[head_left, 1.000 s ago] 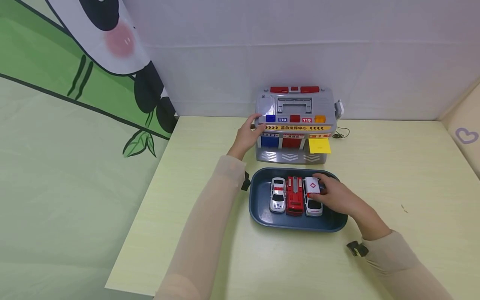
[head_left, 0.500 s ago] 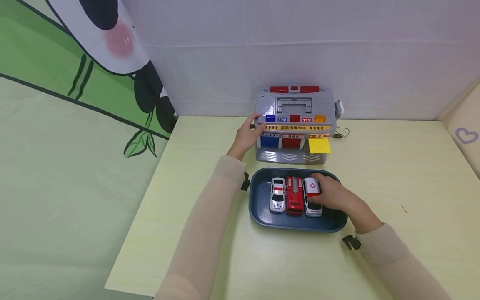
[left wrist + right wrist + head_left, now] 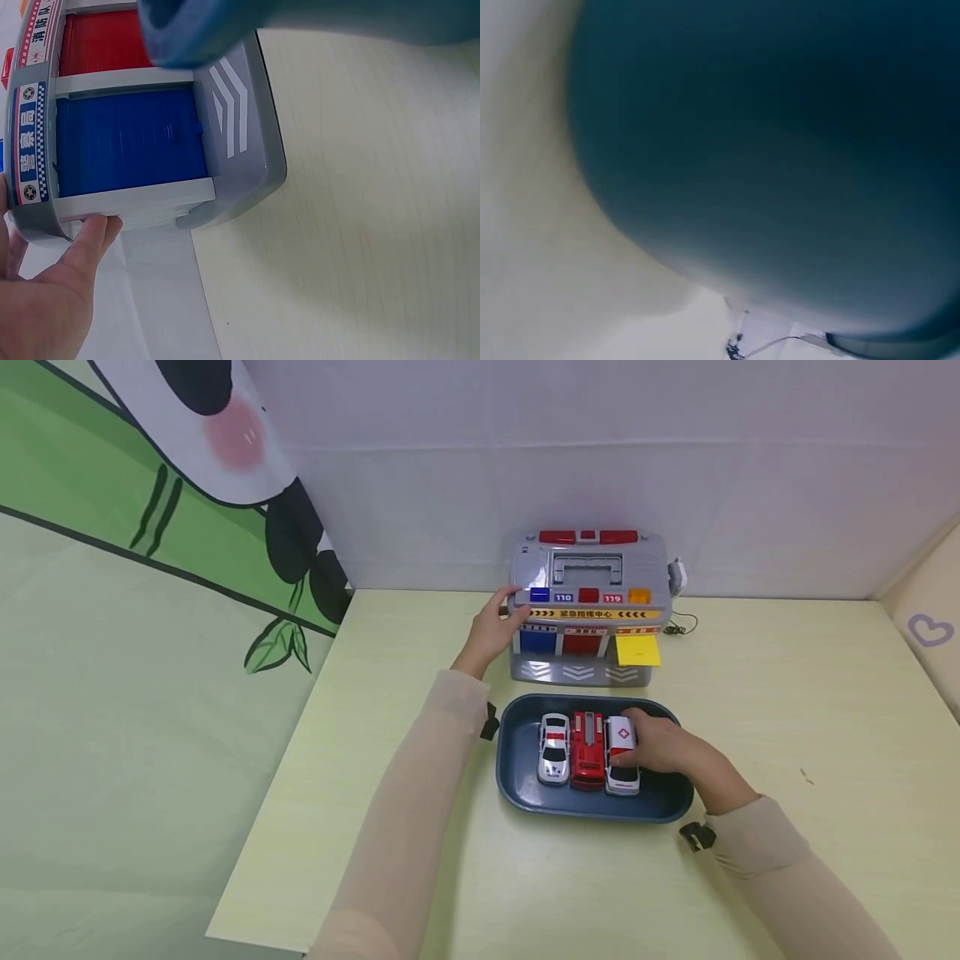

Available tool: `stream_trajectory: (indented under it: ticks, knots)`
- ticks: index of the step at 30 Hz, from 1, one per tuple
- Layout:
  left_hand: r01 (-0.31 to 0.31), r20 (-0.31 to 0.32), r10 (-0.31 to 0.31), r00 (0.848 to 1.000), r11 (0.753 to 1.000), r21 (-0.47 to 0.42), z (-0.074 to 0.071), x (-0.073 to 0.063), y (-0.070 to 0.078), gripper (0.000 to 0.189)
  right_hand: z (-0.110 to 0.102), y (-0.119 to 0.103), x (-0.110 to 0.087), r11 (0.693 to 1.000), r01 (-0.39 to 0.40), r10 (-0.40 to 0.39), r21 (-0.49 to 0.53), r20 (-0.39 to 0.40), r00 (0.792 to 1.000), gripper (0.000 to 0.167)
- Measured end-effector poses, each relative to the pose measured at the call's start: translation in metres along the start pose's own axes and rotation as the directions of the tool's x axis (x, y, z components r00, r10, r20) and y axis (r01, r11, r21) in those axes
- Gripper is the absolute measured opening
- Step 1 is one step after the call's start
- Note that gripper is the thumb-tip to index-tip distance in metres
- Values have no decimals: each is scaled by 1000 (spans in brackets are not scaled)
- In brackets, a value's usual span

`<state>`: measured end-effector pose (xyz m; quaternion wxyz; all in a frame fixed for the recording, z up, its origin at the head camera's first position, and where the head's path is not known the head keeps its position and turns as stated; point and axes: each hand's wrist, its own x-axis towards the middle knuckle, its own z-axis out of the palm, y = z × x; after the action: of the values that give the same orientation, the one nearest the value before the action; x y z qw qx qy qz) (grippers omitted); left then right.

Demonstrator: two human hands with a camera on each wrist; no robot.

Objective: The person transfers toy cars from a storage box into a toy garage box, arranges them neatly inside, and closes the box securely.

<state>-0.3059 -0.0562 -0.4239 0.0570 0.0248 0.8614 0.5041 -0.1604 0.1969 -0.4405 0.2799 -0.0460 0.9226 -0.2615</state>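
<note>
ambulance sat in the tray, pinched by the right hand; the left hand, fingers extended, braced the toy station behind the tray. snagging the adjacent fire truck could have caused slipping.

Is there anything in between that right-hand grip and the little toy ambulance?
Nothing visible: the right-hand grip holds the toy ambulance directly. The toy fire engine stands on the ambulance's opposite side, away from that grip, inside the same blue tray.

The toy station reads 110, 119, 紧急指挥中心 (the ambulance, a cross).
</note>
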Motion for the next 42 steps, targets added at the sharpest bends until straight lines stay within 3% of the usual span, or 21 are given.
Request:
stream_trajectory:
  ticks: [12,18,27,42]
  knots:
    - [-12,4,12,1000,1000,-17,0,0,-1,50,12,6,-5,992,37,-25,124,-97,995,85]
    - [-9,6,9,1000,1000,-19,0,-1,0,50,9,6,-9,990,43,-28,137,-109,994,86]
    - [-2,3,2,1000,1000,-19,0,-1,0,50,-3,12,-20,967,82,-58,241,-103,993,94]
    - [1,2,-1,1000,1000,-27,-1,0,-1,51,-18,9,-37,958,82,-61,273,-85,995,94]
